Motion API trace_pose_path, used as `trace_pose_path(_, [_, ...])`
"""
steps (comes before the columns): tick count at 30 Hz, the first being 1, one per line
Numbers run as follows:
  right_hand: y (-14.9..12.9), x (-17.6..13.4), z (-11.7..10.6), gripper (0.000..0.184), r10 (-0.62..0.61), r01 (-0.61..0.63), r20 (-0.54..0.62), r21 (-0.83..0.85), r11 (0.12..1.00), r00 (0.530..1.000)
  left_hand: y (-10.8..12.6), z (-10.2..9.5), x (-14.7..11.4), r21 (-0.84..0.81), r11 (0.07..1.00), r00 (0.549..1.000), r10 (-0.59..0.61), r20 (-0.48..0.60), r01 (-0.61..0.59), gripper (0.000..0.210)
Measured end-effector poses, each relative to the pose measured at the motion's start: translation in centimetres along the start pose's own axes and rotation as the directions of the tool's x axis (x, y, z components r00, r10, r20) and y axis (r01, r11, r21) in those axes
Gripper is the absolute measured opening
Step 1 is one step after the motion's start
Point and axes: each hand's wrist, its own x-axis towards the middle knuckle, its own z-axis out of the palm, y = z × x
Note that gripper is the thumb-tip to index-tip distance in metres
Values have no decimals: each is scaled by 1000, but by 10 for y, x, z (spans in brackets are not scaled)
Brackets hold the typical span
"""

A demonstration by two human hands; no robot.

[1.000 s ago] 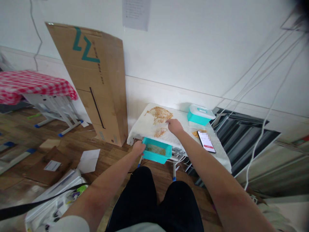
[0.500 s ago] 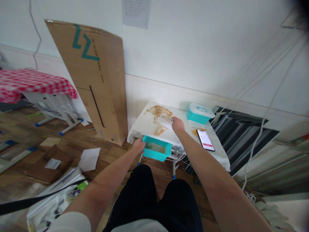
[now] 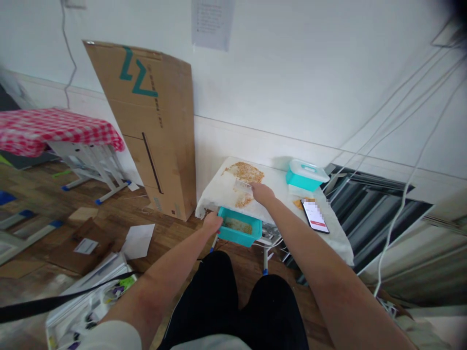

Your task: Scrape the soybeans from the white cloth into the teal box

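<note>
Right grip point(image 3: 263, 194) on thin card point(image 3: 242, 186), scattered grains point(image 3: 248, 171)

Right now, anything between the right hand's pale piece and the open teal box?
Nothing upright visible; only the small grain patch and the near edge of the white cloth. The left hand holds the open teal box at its left end, off to the side. The phone sits farther right.

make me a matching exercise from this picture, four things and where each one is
1. open turquoise tub
2. pale flat piece
3. lidded turquoise box
4. tall cardboard box

A. standing on the floor
B. in the right hand
C. resting on the white cloth
D. gripped by the left hand

Pairs: 1-D, 2-B, 3-C, 4-A
</note>
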Motion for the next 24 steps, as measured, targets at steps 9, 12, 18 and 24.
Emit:
trace_pose_path(9, [-8, -20, -3, 45, -17, 17, -4, -47, 999, 1000, -1, 1, -2, 20, 1000, 1000, 3, -4, -3, 25])
trace_pose_path(12, [-9, -26, -3, 43, -20, 20, -10, -48, 999, 1000, 0, 0, -5, 33, 999, 1000, 3, 5, -3, 26])
trace_pose_path(18, [-7, -34, -3, 43, -45, 44, -15, -38, 998, 999, 3, 0, -8, 49, 999, 1000, -14, 24, 13, 32])
trace_pose_path(24, [0, -34, -5, 45, 41, -41, -46, -1, 999, 998, 2, 1, -7, 43, 999, 1000, 6, -3, -6, 28])
